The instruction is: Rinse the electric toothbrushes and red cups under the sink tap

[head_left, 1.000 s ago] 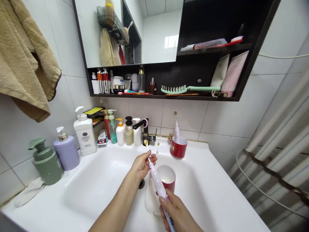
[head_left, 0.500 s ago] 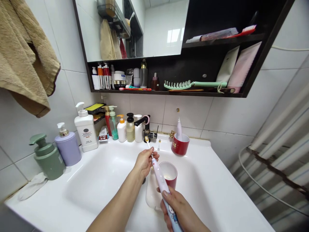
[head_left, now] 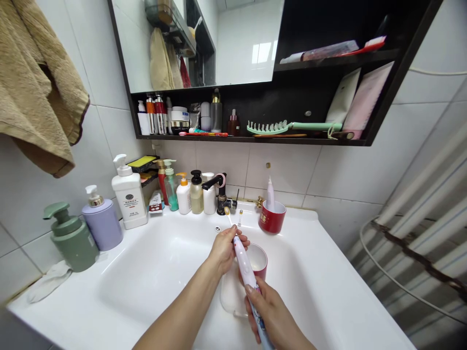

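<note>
Over the basin, my right hand [head_left: 272, 306] is wrapped round the pink and blue handle of an electric toothbrush [head_left: 245, 265]. My left hand [head_left: 225, 245] pinches the slim brush head [head_left: 228, 214] at the top of that handle. The bristles point up and away from me, just below the black faucet [head_left: 219, 189]. My left fingers partly hide where head and handle meet, so I cannot tell if they are fully joined. Behind the handle, a red cup [head_left: 260, 257] with a white inside stands on a pale tray [head_left: 229, 296] in the basin.
Another red cup [head_left: 272, 222] holding a pale pink pointed device [head_left: 270, 194] stands on the back ledge. Pump bottles [head_left: 104, 226] line the left and back rim. A dark mirror cabinet [head_left: 255, 140] overhangs the sink [head_left: 138, 272]. Pipes [head_left: 430, 233] run along the right.
My left hand and the brush head have shifted a little to the right, closer over the handle's top. The handle, in my right hand, has moved slightly and stands somewhat more upright.
</note>
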{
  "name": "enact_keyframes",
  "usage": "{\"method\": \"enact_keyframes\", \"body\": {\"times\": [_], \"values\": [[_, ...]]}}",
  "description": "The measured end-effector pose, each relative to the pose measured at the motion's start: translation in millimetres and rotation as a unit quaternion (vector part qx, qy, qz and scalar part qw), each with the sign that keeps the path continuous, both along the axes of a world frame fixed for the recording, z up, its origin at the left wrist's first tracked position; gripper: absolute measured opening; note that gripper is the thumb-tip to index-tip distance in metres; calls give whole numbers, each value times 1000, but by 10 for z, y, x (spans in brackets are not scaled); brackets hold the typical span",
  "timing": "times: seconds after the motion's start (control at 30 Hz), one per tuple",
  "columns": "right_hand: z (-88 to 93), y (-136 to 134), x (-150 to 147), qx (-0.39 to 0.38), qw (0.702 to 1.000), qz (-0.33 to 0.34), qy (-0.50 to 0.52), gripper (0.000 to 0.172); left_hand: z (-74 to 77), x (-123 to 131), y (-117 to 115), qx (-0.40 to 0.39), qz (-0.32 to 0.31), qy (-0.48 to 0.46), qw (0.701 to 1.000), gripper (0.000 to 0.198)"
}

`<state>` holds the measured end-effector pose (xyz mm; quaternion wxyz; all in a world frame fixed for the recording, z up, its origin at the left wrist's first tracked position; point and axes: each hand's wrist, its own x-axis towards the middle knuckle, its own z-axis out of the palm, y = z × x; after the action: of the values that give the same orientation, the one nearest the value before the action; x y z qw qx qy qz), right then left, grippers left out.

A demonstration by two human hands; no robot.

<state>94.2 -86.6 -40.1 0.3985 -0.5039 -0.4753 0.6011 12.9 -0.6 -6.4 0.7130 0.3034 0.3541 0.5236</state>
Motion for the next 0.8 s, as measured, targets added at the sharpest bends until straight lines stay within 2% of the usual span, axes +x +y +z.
{"method": "enact_keyframes", "body": {"times": [0.2,0.37,0.5,0.6,0.8], "values": [[-7,-1,6,11,999,-37,-36,29,-11,30,-24,6,-4,17,1000,18],[23,-12,22,-26,998,12,63,29,-15,33,-10,-5,-18,9,1000,17],[48,-17,19,-28,998,-3,62,28,-16,33,-13,6,-12,17,1000,17],[65,-23,12,-65,991,2,114,30,-15,27,-14,13,-28,13,999,17],[111,-36,21,-90,984,9,153,33,23,6,-23,17,-38,-16,999,18]]}}
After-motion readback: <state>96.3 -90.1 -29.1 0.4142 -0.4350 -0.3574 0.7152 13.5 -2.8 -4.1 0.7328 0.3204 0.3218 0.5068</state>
